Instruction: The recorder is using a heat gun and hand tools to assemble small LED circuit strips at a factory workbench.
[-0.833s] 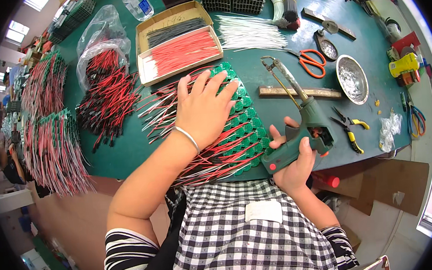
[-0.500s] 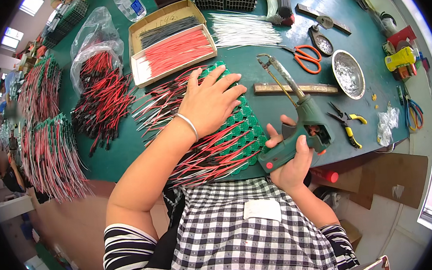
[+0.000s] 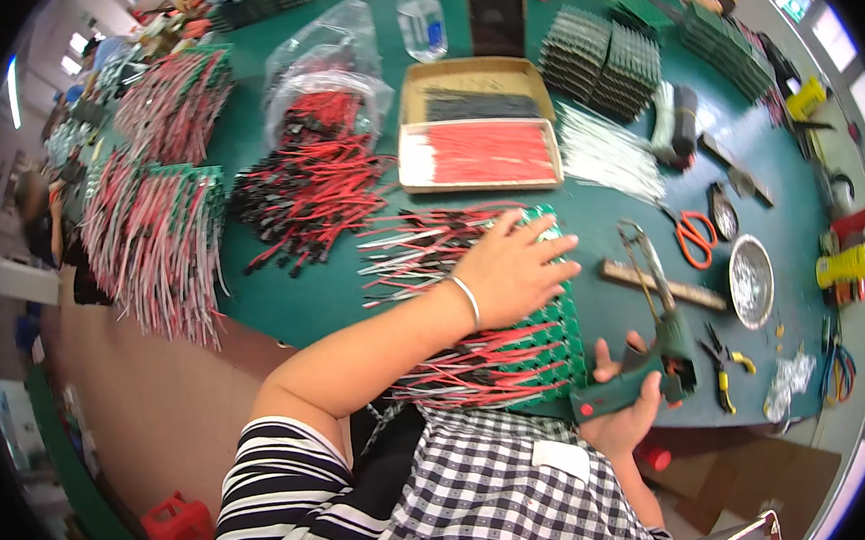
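Note:
My left hand (image 3: 516, 272), a bangle on its wrist, lies palm down with fingers spread on a panel of small round green circuit boards (image 3: 555, 347). Red, black and white wires (image 3: 475, 372) run from the boards out to the left; the hand covers part of the panel. In my right hand (image 3: 632, 422) is a green soldering gun (image 3: 616, 390). Its handle rests across the palm and its thin metal front points up and away, over the table right of the panel. The soldering tip appears apart from the boards.
Beyond the panel stands a cardboard box (image 3: 405, 167) of red and black wires. White wires (image 3: 610, 152), orange-handled scissors (image 3: 694, 242), a metal bar (image 3: 664, 286), a metal bowl (image 3: 751, 283) and pliers (image 3: 723, 375) lie rightward. Leftward are a bag of wires (image 3: 327, 127) and wired boards (image 3: 160, 239).
The view has swung left, so the table and both hands appear farther right and lower. My left hand stays on the panel; my right still holds the soldering gun.

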Motion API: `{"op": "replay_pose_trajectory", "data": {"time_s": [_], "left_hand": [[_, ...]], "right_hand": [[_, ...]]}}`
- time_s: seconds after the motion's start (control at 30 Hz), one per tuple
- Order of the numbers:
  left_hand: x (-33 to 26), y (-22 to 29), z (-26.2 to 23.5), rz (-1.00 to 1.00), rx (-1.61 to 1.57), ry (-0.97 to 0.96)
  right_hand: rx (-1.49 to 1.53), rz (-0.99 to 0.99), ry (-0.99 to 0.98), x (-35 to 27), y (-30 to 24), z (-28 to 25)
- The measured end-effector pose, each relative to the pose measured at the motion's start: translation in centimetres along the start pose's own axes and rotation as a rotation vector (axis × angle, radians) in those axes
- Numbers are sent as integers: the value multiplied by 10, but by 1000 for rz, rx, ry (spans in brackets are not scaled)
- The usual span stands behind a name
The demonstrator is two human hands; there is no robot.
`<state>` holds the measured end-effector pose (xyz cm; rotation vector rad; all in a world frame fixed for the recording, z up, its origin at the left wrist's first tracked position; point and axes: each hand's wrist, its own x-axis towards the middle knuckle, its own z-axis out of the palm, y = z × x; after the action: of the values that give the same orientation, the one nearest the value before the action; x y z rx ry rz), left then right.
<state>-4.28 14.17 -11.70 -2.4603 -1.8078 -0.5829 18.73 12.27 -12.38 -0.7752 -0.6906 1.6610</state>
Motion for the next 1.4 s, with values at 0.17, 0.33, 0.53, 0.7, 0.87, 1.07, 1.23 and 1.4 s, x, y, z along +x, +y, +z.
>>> {"op": "replay_pose_trajectory", "data": {"time_s": [0.17, 0.33, 0.53, 0.7, 0.87, 1.07, 1.23, 1.4], "left_hand": [[-6, 3, -32, 39, -148, 160], [-11, -56, -64, -116, -77, 279], [33, -116, -52, -246, 46, 185], [79, -108, -37, -241, 113, 79], [105, -136, -36, -372, 158, 65], [109, -155, -30, -454, 224, -90], [116, -160, -20, -491, 265, -187], [118, -162, -12, -410, 292, -107]], "right_hand": [[-128, -76, -11, 10, -14, -15], [-82, -122, 0, 20, -18, -22], [-61, -127, 49, 25, -14, -22], [-38, -148, 69, 24, -12, -22], [-26, -148, 66, 24, -14, -24], [-16, -132, 63, 24, -15, -24], [-17, -126, 71, 25, -12, -23], [-68, -136, 28, 24, -17, -19]]}}
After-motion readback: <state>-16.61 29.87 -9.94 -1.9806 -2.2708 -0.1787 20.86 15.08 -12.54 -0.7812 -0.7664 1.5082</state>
